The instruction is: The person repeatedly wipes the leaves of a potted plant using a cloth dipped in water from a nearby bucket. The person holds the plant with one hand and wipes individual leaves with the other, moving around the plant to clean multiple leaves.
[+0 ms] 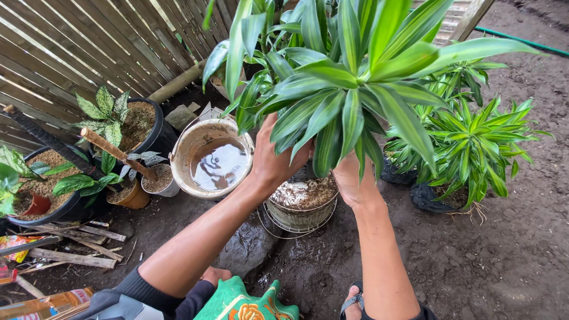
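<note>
Over the dirt ground [504, 261], left hand [274, 161] and right hand [354, 181] are reaching under the striped plant [349, 77]; leaves are hiding the fingers, so grip unclear, beside a water bucket [212, 157].

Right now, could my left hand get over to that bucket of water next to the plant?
Probably yes: the left hand is up among the striped leaves right beside the bucket, with nothing between them.

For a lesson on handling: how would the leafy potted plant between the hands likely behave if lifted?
The potted plant is probably top-heavy: broad foliage over a small pot, so apt to tip. The soil-filled pot likely feels heavy. The long leaves look floppy, bending around the left hand and right hand.
</note>
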The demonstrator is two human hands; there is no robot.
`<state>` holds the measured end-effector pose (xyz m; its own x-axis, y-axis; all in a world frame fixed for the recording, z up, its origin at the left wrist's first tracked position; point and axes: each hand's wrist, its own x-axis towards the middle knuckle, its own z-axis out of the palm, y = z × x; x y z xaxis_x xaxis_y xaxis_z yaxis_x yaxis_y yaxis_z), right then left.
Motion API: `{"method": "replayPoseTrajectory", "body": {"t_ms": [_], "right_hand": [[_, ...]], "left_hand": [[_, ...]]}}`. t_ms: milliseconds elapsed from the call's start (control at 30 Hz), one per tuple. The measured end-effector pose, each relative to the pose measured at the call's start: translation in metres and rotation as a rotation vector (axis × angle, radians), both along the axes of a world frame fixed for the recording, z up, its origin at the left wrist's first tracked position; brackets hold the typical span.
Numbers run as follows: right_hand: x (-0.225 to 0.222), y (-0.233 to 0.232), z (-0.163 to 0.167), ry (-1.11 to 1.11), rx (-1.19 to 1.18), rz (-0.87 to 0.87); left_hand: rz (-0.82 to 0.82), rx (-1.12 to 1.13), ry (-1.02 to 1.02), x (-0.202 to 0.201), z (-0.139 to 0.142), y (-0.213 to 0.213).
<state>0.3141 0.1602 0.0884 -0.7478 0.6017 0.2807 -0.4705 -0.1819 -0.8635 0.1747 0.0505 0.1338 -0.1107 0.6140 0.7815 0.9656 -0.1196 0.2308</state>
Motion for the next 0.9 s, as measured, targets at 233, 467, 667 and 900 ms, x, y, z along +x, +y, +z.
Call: {"method": "replayPoseTrajectory", "body": {"t_ms": [233,467,667,900], "right_hand": [[0.004,0.006,-0.011,0.099,-0.272,0.104],[0.007,0.012,-0.016,0.231,-0.376,0.239],[0.001,0.003,-0.005,0.156,-0.325,0.171],[-0.004,-0.005,0.006,-0.006,-0.158,-0.037]], "left_hand": [[-0.027,0.068,-0.116,0.012,-0.007,-0.006],[0.086,-0.012,0.236,0.02,-0.012,-0.019],[-0.034,0.011,0.179,0.024,-0.012,-0.036],[0.08,-0.096,-0.599,0.03,-0.029,-0.04]]}}
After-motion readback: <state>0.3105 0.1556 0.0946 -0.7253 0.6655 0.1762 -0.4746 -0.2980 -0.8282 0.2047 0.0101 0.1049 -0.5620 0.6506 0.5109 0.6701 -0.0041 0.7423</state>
